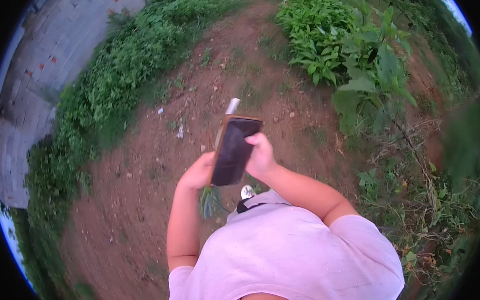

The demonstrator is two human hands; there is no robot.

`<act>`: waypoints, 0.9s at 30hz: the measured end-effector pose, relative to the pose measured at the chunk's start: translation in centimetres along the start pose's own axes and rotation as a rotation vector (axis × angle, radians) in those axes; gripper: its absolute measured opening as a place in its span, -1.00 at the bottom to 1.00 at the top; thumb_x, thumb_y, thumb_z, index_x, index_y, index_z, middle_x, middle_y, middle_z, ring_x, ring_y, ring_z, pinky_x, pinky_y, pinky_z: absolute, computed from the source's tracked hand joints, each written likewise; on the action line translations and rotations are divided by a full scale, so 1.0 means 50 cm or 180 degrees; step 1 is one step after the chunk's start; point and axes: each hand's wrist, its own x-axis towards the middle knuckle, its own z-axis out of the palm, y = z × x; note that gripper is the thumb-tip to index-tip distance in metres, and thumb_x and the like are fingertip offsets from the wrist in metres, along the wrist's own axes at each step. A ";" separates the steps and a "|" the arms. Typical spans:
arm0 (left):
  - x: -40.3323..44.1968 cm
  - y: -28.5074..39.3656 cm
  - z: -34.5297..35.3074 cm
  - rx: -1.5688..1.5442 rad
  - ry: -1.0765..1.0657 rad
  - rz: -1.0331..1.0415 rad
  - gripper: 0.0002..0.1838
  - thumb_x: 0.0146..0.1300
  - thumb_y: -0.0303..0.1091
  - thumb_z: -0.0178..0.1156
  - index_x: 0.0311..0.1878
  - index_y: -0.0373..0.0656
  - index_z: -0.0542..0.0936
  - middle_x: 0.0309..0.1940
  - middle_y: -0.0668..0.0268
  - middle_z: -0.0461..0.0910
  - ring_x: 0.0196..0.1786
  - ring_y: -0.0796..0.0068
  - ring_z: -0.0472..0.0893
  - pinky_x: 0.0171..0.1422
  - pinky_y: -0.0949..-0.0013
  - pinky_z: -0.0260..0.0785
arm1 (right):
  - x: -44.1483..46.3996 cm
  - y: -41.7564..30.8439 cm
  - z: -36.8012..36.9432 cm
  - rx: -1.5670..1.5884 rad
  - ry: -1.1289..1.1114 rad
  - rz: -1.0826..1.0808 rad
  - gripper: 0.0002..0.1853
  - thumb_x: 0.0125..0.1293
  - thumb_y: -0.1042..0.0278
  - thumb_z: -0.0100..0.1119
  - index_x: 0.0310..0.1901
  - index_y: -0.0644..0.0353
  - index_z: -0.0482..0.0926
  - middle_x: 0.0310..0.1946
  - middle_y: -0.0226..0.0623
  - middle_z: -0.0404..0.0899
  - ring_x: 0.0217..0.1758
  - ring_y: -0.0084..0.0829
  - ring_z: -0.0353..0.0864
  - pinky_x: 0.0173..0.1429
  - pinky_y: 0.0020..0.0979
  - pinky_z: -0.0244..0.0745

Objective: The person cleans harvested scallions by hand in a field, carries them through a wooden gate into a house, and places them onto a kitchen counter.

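Observation:
A smartphone point(233, 152) with a dark screen and a brown-orange case edge is held tilted in front of my body. My left hand point(197, 171) is closed at its lower left edge, the fingers hidden behind it. On the opposite side my right hand point(262, 157) grips the edge, its thumb over the screen. Behind the phone runs what looks like a spring onion: its white end point(232, 106) sticks out above, and green leaves point(211, 203) hang below my left hand. Its middle is hidden, but it appears to be in my left hand.
Bare reddish soil point(129, 198) with small stones and scraps surrounds me. Low green plants point(120, 62) border a grey paved strip point(67, 27) on the left. A leafy bush point(316, 34) and a large-leaved plant point(363, 86) grow ahead right. Dry vines point(413, 153) tangle at right.

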 end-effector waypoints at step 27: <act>1.296 0.799 -1.026 0.2902 0.1382 -0.0781 -0.90 0.13 -0.35 0.07 -0.41 -0.15 0.42 -0.66 0.49 0.39 -0.72 0.74 0.23 -0.68 0.57 0.02 | 1.443 -0.476 -0.095 -0.1776 -0.3970 0.2626 -0.82 0.02 0.44 0.09 -0.40 0.42 0.45 -0.46 -0.33 0.45 -0.45 -0.55 0.40 -0.39 -0.48 0.30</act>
